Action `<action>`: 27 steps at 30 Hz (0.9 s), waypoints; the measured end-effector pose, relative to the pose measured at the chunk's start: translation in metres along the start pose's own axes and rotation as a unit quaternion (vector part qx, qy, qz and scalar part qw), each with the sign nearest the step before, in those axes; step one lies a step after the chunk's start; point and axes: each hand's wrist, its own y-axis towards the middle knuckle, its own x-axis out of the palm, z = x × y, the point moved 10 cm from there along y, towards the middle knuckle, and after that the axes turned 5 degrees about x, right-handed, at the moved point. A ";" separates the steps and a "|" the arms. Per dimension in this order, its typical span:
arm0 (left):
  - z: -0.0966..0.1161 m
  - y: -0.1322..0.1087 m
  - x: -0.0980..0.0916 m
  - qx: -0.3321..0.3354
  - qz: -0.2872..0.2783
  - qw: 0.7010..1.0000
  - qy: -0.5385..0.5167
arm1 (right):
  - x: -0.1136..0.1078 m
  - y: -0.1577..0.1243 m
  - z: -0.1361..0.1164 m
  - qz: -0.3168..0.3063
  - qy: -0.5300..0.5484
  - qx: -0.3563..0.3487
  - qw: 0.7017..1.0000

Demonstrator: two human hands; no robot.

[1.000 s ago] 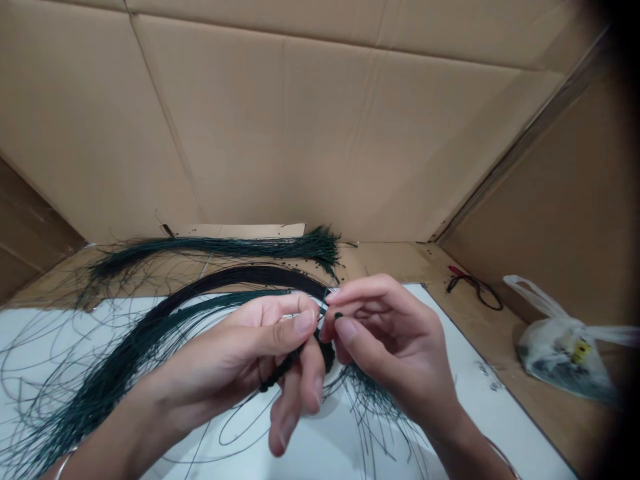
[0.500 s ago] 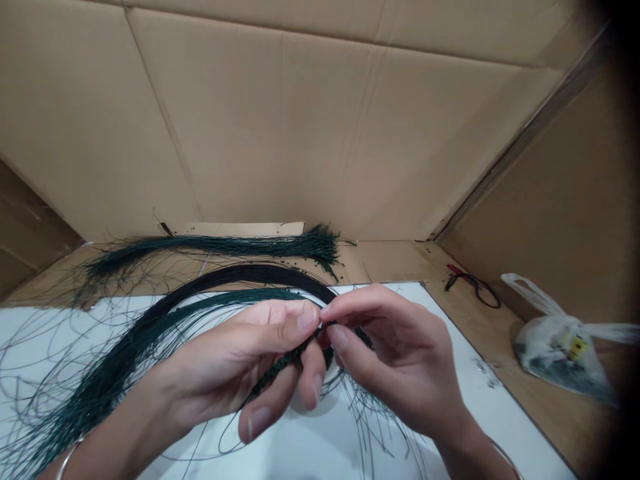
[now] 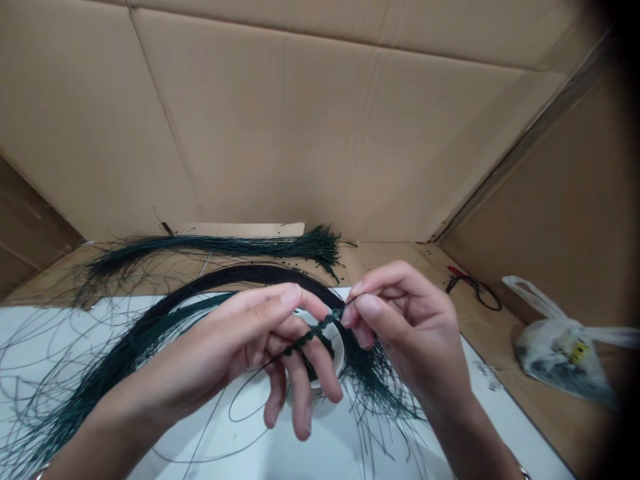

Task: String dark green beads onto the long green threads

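A thin dark green beaded or knotted strand [image 3: 313, 333] runs slanting across the fingers of my left hand [image 3: 270, 333], which are apart, with the thumb raised off it. My right hand [image 3: 400, 310] pinches the strand's upper right end between thumb and forefinger. From the lower left end a fine dark thread loops down over the white table. Below the hands stands a small white round container [image 3: 340, 357] with dark green contents, partly hidden by my left fingers.
A curved bundle of dark threads [image 3: 200, 283] arcs across the white table [image 3: 230, 453]. Behind it lies a green bundle [image 3: 250, 245] along the cardboard wall [image 3: 300, 133]. At right are a dark cord [image 3: 477, 293] and a knotted plastic bag [image 3: 555, 353].
My left fingers have opened from their pinch, exposing the strand and the white container. My right hand has shifted slightly right and up, holding the strand's end.
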 end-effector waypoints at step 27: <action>0.048 -0.033 -0.025 0.059 0.141 0.969 0.193 | -0.052 0.025 -0.005 0.143 0.054 -0.018 0.988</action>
